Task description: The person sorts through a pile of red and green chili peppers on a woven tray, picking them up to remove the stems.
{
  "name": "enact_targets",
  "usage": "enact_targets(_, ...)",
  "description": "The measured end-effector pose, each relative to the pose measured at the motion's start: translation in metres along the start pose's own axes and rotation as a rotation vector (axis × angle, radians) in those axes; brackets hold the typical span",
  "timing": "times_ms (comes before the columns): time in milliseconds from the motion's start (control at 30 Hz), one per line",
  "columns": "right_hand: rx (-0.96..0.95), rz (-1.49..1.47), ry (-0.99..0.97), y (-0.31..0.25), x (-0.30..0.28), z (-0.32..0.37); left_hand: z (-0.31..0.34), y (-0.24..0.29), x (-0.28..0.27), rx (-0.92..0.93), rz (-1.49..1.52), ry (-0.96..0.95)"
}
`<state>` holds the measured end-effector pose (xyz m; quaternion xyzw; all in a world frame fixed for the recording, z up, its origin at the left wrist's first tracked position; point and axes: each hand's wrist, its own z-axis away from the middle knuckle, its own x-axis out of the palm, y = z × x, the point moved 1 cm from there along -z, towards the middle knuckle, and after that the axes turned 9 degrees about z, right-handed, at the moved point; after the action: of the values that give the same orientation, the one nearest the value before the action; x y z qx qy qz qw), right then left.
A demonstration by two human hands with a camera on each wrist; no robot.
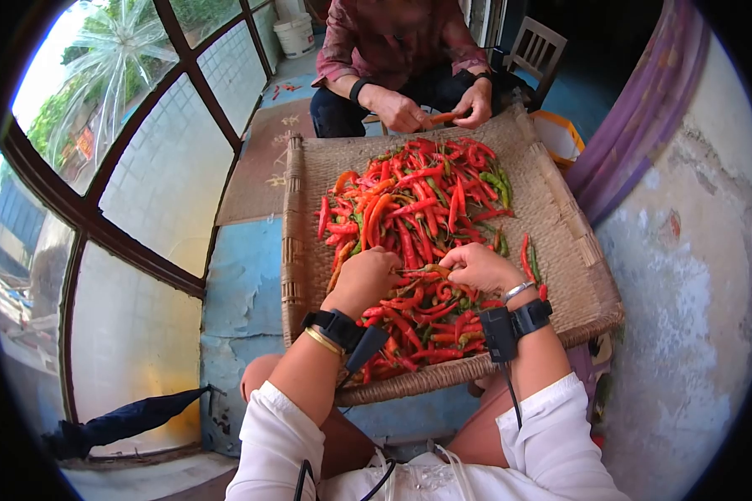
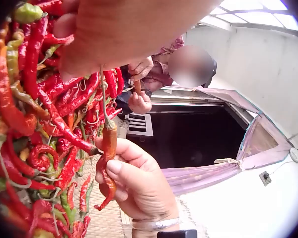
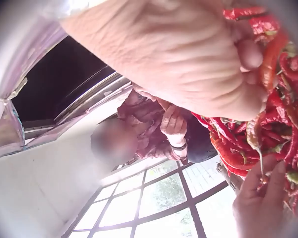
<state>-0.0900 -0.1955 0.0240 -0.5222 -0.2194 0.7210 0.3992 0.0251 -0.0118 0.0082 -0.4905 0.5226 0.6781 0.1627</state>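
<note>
Between my hands is one orange-red chili pepper [image 2: 109, 141], wrinkled and twisted at its tip, with a long thin stem. My right hand [image 1: 483, 269] pinches its body between thumb and fingers. At the stem end, the fingers of my left hand [image 1: 363, 278] grip; the right wrist view shows that left hand [image 3: 260, 208] with thumb and fingertips together at the stem. Both hands are over a heap of red chili peppers [image 1: 418, 221], some orange or green, on a large woven tray [image 1: 551, 242]. The near part of the heap lies below my wrists.
Across the tray sits another person, whose hands [image 1: 398, 110] hold a long orange-red pepper [image 1: 444, 118]. Framed windows [image 1: 154, 167] stand on the left; a peeling wall [image 1: 668, 317] and purple curtain [image 1: 622, 125] on the right. A dark folded umbrella [image 1: 125, 422] leans low at left.
</note>
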Motion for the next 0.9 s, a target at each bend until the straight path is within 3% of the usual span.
enact_targets(67,0.005,-0.137,-0.053,-0.006,0.002,0.002,-0.001,0.004,0.0,0.061,0.063,0.102)
enact_targets(133,0.009,-0.275,-0.107,-0.008,0.004,0.003,-0.005,0.009,0.001,0.14,0.384,-0.019)
enact_targets(167,-0.036,-0.392,-0.118,-0.007,0.006,0.002,-0.005,0.009,0.002,0.14,0.384,-0.016)
enact_targets(233,-0.083,-0.508,-0.13,-0.003,0.006,0.001,-0.004,0.01,0.003,0.025,0.856,-0.217)
enact_targets(267,-0.136,-0.62,-0.123,0.0,0.005,0.002,-0.003,0.011,0.001,0.025,0.856,-0.217)
enact_targets(333,-0.192,-0.732,-0.112,0.001,0.003,0.002,-0.001,0.019,-0.012,-0.148,1.359,-0.181)
enact_targets(367,-0.218,-0.813,-0.118,0.001,0.002,0.002,-0.004,0.014,-0.011,-0.067,1.433,-0.17)
enact_targets(467,-0.256,-0.934,-0.145,0.001,0.002,0.003,-0.004,0.013,-0.005,-0.058,1.431,-0.181)
enact_targets(600,-0.297,-0.977,-0.21,0.0,0.011,0.001,-0.004,0.019,0.017,0.046,1.082,-0.22)
enact_targets(633,-0.306,-0.984,-0.229,-0.001,0.011,0.001,-0.002,0.022,0.012,-0.018,0.861,-0.22)
enact_targets(667,-0.313,-0.977,-0.222,-0.002,0.008,0.003,-0.001,0.022,0.009,0.089,0.607,-0.15)
enact_targets(867,-0.067,-0.942,0.021,0.005,-0.004,0.004,-0.003,0.003,0.003,0.032,0.309,0.001)
enact_targets(900,-0.029,-0.811,0.032,0.01,-0.003,0.001,-0.003,0.003,0.003,0.01,0.293,0.008)
